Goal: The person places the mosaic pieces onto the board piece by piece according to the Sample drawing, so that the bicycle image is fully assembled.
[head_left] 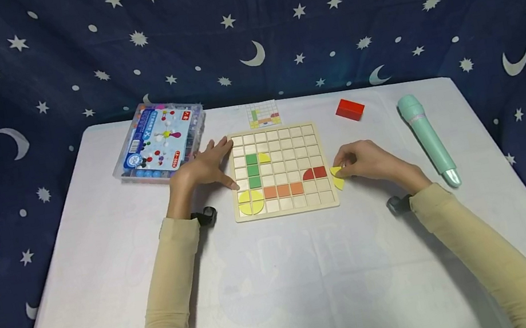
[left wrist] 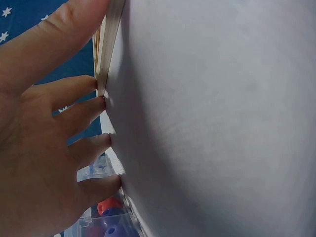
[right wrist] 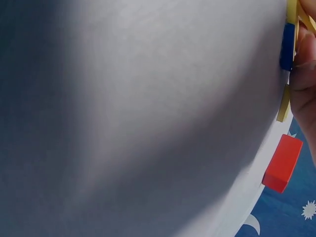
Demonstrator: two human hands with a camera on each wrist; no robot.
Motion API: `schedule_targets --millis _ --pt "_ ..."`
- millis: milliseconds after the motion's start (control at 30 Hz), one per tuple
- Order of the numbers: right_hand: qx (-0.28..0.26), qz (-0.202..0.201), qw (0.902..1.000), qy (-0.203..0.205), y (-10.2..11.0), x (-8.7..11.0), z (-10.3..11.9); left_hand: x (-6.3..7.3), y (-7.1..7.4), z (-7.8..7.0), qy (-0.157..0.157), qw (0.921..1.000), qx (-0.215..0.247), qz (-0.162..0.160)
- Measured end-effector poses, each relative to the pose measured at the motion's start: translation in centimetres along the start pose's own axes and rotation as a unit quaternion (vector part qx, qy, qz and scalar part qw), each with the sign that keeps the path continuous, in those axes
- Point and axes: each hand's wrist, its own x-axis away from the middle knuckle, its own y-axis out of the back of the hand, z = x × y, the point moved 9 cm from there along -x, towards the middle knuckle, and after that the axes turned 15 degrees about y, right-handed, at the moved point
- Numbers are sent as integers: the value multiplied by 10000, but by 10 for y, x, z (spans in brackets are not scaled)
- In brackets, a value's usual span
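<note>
A wooden grid board (head_left: 296, 205) lies on the table with green, yellow, orange and red tiles in some squares. My left hand (head_left: 203, 168) rests on the board's left edge, thumb and fingers spread; its straight fingers touch the wooden edge (left wrist: 109, 44) in the left wrist view. By the board's right edge, my right hand (head_left: 367, 159) pinches a rounded yellow tile (head_left: 336, 171) between thumb and fingers. Seen from the right wrist, a blue piece (right wrist: 287, 47) and another yellow piece (right wrist: 284, 103) lie close to the fingers. Most of the held tile is hidden there.
Behind the board lies a small printed pattern card (head_left: 263, 114). A plastic case (head_left: 156, 138) of beads sits at the back left. To the right are a red block (head_left: 350, 109) and a mint-green microphone-shaped object (head_left: 428, 139). A dark starry cloth (head_left: 201, 46) hangs behind the table.
</note>
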Motion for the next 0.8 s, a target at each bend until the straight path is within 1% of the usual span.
schedule_targets --millis 200,400,567,633,800 --pt "-183 -63 9998 71 0 1 0 0 -1 -1 -13 10000 6 21" --pt "-270 -163 9994 137 5 3 4 2 -1 -2 -1 10000 -34 -4" --pt "-661 -231 9971 310 6 3 8 2 0 -2 -23 10000 -43 -6" --pt "-798 -215 9960 326 5 4 9 2 0 -2 -27 10000 -32 -7" --pt "-946 -107 9952 245 1 4 13 2 0 -2 -6 10000 -20 -16"
